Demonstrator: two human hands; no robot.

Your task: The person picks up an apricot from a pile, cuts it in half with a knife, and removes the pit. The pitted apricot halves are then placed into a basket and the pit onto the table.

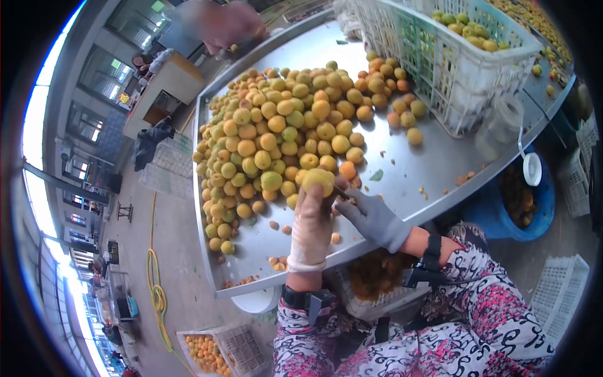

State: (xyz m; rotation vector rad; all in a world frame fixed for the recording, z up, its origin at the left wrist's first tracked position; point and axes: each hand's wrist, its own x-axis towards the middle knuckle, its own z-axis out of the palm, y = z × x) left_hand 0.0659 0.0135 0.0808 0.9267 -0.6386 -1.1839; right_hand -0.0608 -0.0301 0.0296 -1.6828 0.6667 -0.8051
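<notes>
My left hand [312,229], in a whitish glove, is closed around a yellow fruit [318,182] over the metal table [402,182]. Close beside it on the right, my right hand [375,220] wears a grey glove. Its fingers are closed on a small dark tool [340,192], which touches or nearly touches the held fruit; the tool's shape is mostly hidden. A large heap of yellow-green and orange fruit [264,135] lies just beyond both hands. Small fruit pieces [277,262] lie near the table's front edge.
A white crate [452,78] with fruit stands at the back right, beside a clear plastic jar [500,129]. Blue bucket [543,210] is at the right below the table. A crate of fruit pieces [377,301] is beneath the front edge. Another person [229,28] stands across the table.
</notes>
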